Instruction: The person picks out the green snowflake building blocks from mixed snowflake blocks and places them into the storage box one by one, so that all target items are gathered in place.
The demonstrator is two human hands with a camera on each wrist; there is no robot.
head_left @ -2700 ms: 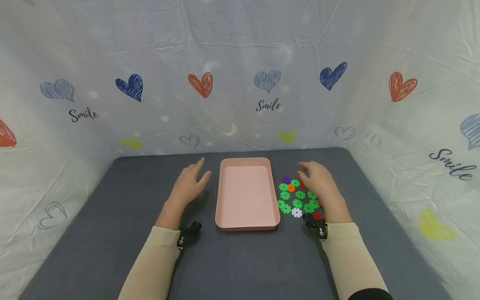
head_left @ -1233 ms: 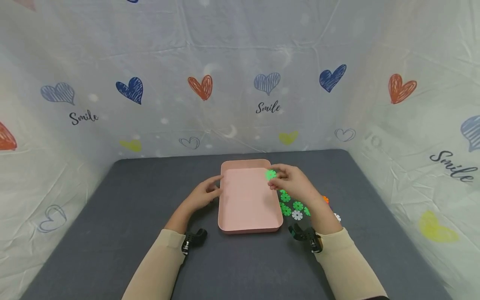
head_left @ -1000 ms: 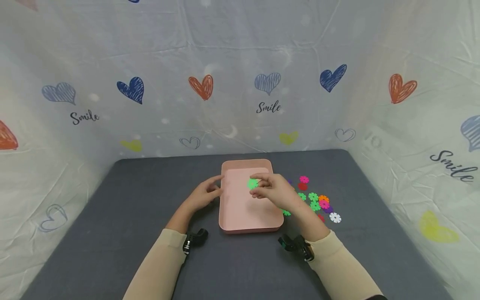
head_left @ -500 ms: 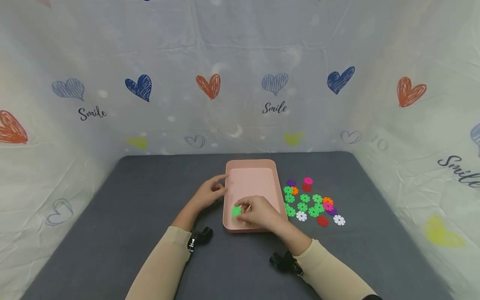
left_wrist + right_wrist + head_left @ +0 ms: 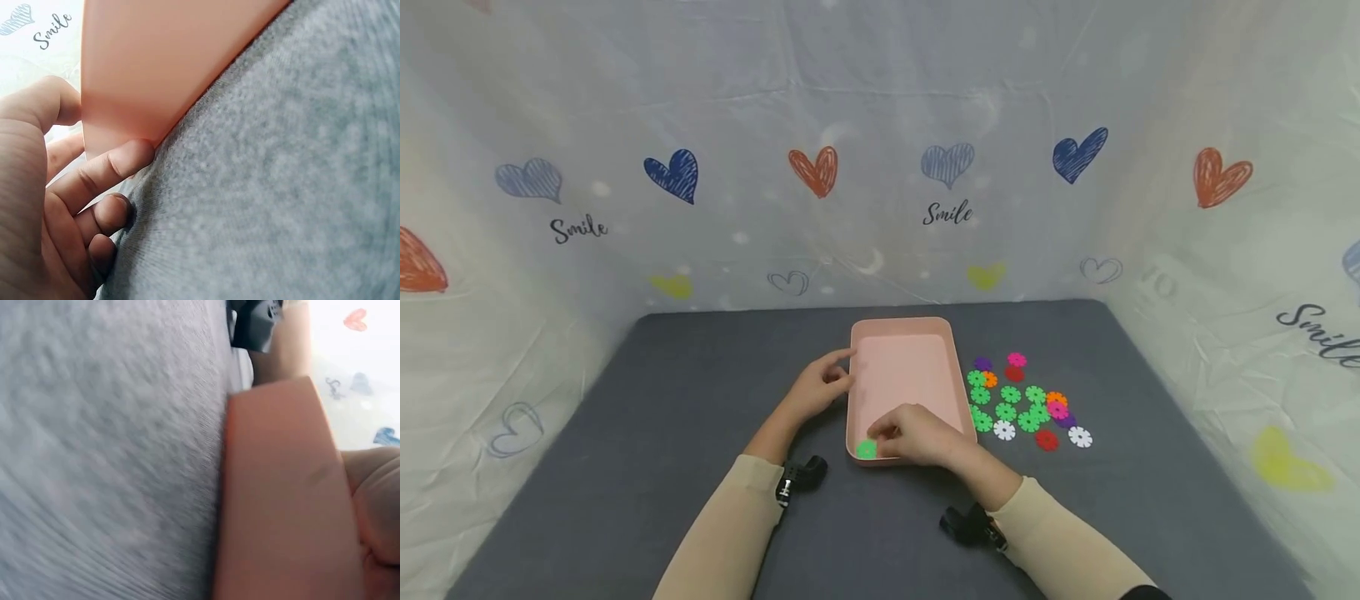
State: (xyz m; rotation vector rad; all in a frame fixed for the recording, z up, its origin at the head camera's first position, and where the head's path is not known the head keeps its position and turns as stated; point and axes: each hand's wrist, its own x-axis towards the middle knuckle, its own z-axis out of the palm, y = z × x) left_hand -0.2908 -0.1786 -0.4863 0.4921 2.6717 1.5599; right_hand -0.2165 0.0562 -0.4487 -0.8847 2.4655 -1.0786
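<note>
A pink rectangular tray (image 5: 910, 375) lies on the table. My left hand (image 5: 816, 387) rests at its left side, the index fingertip at the rim; in the left wrist view, the left-hand fingers (image 5: 119, 162) touch the tray's outer wall (image 5: 156, 62). My right hand (image 5: 913, 433) reaches over the near wall into the tray's near left corner. Its curled fingers are at the right edge of a green notched interlocking disc (image 5: 867, 450) there; the contact is partly hidden. From the right wrist, the tray's wall (image 5: 281, 487) covers most of that hand (image 5: 381, 506).
Right of the tray, several more notched discs (image 5: 1011, 394) lie spread in green, orange, pink, purple, red and white, some overlapping. A dark grey cloth covers the table (image 5: 715, 350). A white curtain (image 5: 880, 233) printed with hearts hangs behind and at both sides.
My right hand has carried the green disc from the tray's right side across and down into its near left corner. My left hand has come to the tray's left side and stayed there.
</note>
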